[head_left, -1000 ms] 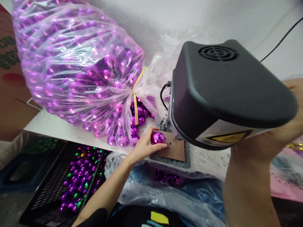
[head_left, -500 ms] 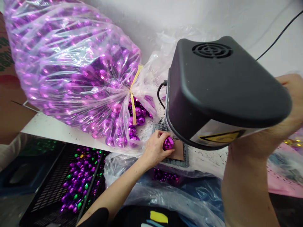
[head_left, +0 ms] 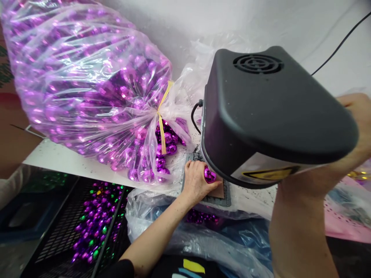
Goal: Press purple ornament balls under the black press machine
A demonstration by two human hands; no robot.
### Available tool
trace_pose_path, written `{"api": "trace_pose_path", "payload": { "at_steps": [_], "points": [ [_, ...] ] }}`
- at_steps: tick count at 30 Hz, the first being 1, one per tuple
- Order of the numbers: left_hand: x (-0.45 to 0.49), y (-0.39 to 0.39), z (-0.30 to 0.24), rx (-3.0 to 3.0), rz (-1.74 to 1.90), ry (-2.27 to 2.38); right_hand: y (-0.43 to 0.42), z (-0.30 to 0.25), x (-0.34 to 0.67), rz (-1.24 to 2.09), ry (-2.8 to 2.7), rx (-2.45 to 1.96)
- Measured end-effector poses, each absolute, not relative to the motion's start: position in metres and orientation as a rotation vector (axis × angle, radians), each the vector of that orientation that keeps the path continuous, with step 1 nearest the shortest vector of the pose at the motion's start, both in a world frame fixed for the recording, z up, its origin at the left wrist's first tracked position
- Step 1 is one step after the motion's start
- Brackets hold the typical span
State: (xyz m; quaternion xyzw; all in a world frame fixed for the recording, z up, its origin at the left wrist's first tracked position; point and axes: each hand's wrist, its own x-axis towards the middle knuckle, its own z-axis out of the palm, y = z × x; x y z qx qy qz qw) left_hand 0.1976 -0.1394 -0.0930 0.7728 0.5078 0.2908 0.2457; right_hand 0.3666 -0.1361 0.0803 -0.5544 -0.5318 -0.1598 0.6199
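Note:
My left hand (head_left: 197,180) is closed around a shiny purple faceted disco ball ornament (head_left: 209,175). It holds the ball at a brown pad (head_left: 218,190) on a grey mat (head_left: 227,196), beside the lower left edge of a black machine (head_left: 278,112). That machine has a round vent on its top and a yellow warning label on its side. At the machine's right end is my right hand (head_left: 358,119), gripping it, with most of its fingers hidden behind the casing.
A large clear bag (head_left: 87,85) of purple balls, tied with yellow ribbon (head_left: 162,135), lies at the left. Several loose balls sit by its neck. Below stands a black crate (head_left: 55,239) with purple and green balls. Crumpled plastic (head_left: 185,241) hangs along the table's front edge.
My left hand has shifted slightly right with the purple ball, bringing it closer to the machine's lower edge. My right hand and the machine have hardly moved.

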Motion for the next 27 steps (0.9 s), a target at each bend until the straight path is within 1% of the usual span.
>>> {"api": "trace_pose_path", "payload": {
  "at_steps": [5, 14, 22, 27],
  "points": [
    [0.198, -0.139, -0.092, 2.124, 0.743, 1.328, -0.136, 0.078, 0.369, -0.393, -1.246, -1.262],
    [0.189, -0.137, -0.087, 1.909, 0.661, 1.173, -0.133, 0.079, 0.366, -0.396, -1.18, -1.267],
    [0.193, -0.14, -0.079, 1.947, 0.674, 1.251, -0.137, 0.082, 0.363, -0.429, -1.155, -1.323],
    [0.193, -0.139, -0.079, 1.949, 0.679, 1.229, -0.149, 0.072, 0.361, -0.486, -1.127, -1.218]
  ]
}}
